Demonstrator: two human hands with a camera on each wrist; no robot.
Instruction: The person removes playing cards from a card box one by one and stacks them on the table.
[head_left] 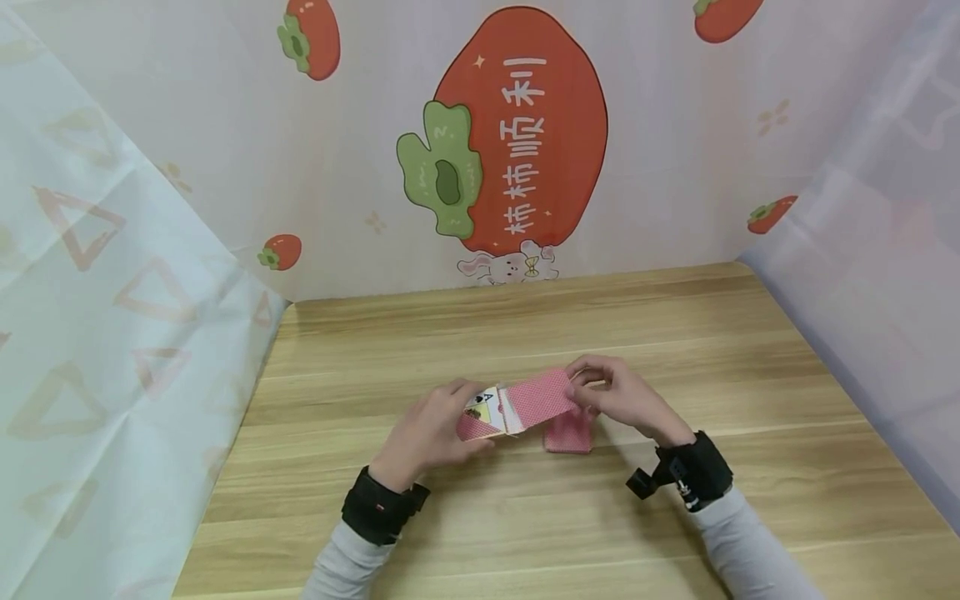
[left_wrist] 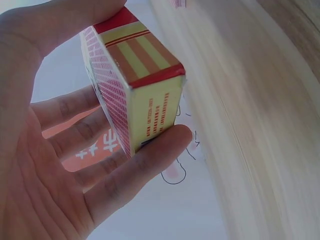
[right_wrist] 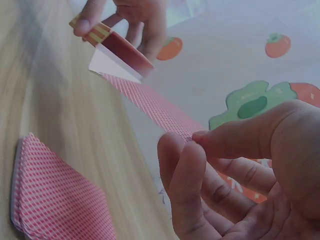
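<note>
Pale printed cloth walls around a light-brown wood-grain tabletop (head_left: 570,542), under soft light.
The creamy-white back cloth (head_left: 660,167) carries a large orange-red cartoon fruit (head_left: 573,150) with a green leafy cap (head_left: 441,171), a column of white Chinese characters (head_left: 522,142) turned sideways, and a small white cartoon rabbit (head_left: 510,267) at its lower edge; smaller matching fruits are scattered around. On the left, a creased whitish cloth (head_left: 97,333) shows faded reddish and tan triangle outlines; on the right, a pale lavender-grey cloth (head_left: 885,225) slants down along the table edge.
</note>
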